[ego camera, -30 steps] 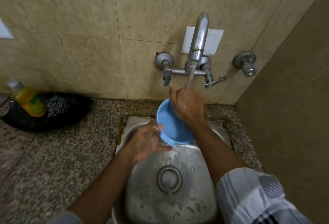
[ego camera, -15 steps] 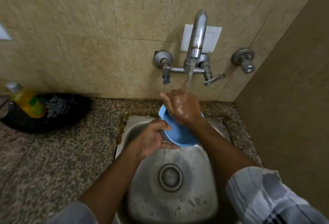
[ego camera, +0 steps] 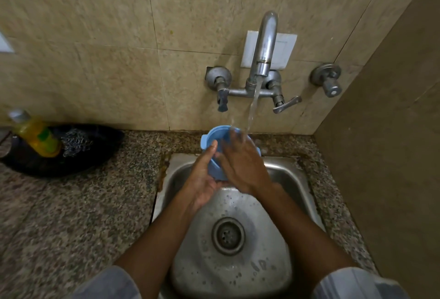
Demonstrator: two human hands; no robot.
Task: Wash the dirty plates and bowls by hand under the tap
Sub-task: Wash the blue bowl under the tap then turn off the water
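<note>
Blue is the bowl (ego camera: 215, 143) we hold up over the back of the sink (ego camera: 297, 179), right under the tap (ego camera: 265, 44). Water (ego camera: 252, 106) runs down from the tap and lands on our right hand (ego camera: 240, 168) and the bowl.

Our left hand (ego camera: 202, 179) holds the bowl from below and from the side, with the thumb up along its near wall. So that hand is closed round the bowl. Our right hand lies flat across the bowl's open side, its fingers (ego camera: 232, 139) straight and a bit blurry. It rubs or presses the bowl and does not grip it. Both hands are close together, touching the same bowl.

How far are we? We think we are in the middle of washing this one bowl. We cannot tell if it is clean yet, since our hands hide most of it. We see no other plates or bowls, not in the sink and not on the desk (ego camera: 95, 203). So we cannot say how many are done or how many are left.

On the desk to the left sits a dark tray (ego camera: 78, 168). It holds a yellow soap bottle (ego camera: 35, 134) and a metal scrubber (ego camera: 76, 143). No hand touches them.
</note>
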